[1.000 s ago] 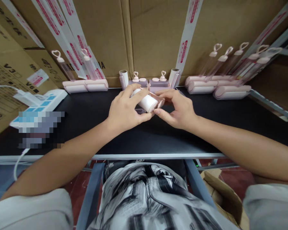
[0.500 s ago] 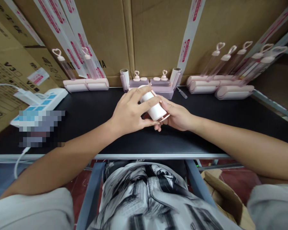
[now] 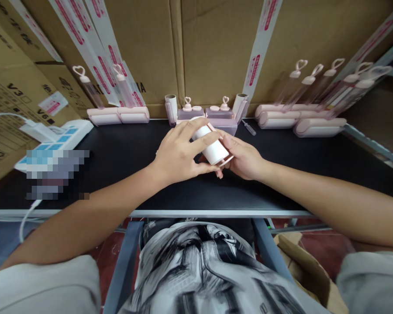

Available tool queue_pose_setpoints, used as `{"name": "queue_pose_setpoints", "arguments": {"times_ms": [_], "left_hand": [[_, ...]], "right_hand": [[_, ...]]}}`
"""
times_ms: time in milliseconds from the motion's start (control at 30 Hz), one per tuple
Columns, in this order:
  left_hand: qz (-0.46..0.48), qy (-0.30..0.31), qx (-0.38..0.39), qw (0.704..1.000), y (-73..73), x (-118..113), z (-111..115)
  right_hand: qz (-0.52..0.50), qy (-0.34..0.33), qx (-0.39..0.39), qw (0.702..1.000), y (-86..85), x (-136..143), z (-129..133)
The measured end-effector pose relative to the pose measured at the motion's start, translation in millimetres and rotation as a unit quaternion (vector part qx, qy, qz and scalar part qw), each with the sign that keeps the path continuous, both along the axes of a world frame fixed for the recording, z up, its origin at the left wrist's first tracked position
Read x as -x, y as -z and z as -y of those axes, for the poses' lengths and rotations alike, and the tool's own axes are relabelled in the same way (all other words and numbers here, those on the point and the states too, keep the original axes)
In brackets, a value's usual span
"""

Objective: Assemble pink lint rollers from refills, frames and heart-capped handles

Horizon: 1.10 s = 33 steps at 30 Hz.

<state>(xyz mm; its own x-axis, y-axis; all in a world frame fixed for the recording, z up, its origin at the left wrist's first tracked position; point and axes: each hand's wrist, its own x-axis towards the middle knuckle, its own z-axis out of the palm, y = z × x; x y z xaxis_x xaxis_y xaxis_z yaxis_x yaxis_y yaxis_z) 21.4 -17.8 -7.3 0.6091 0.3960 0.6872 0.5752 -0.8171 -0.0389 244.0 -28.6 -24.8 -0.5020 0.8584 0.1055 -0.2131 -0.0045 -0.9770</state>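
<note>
A white roll with a pink frame (image 3: 215, 151) is held tilted between both hands above the black table. My left hand (image 3: 183, 150) wraps over its upper left side, fingers across the white surface and thumb at its lower end. My right hand (image 3: 242, 155) grips the pink frame from the right, its thumb near the upper edge; some of its fingers are hidden beneath the roll. Just behind the hands stand translucent purple boxes (image 3: 221, 126) with pink lids and heart-shaped tops. A small screwdriver (image 3: 249, 127) lies to their right.
Pink-and-white rollers with heart handles stand at the back left (image 3: 134, 115) and back right (image 3: 321, 126). A white power strip (image 3: 75, 131) with a cable lies at the left, near a blurred-out object. Cardboard (image 3: 216, 52) walls the back. The table's front edge (image 3: 216, 213) is near my lap.
The held roll has shifted very slightly to the right and down at its lower end. Both hands keep their grip, and the view has moved a little.
</note>
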Motion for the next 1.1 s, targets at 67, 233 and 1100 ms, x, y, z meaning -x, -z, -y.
{"name": "queue_pose_setpoints", "arguments": {"times_ms": [67, 233, 1100], "left_hand": [[-0.003, -0.004, 0.006, 1.000, 0.6, 0, 0], [0.003, 0.003, -0.002, 1.000, 1.1, -1, 2], [0.310, 0.031, 0.517, 0.797, -21.5, 26, -48]], "right_hand": [[0.004, 0.008, -0.005, 1.000, 1.5, 1, 0], [0.015, 0.012, -0.010, 1.000, 4.8, 3, 1], [0.399, 0.256, -0.540, 0.695, 15.9, -56, -80]]}}
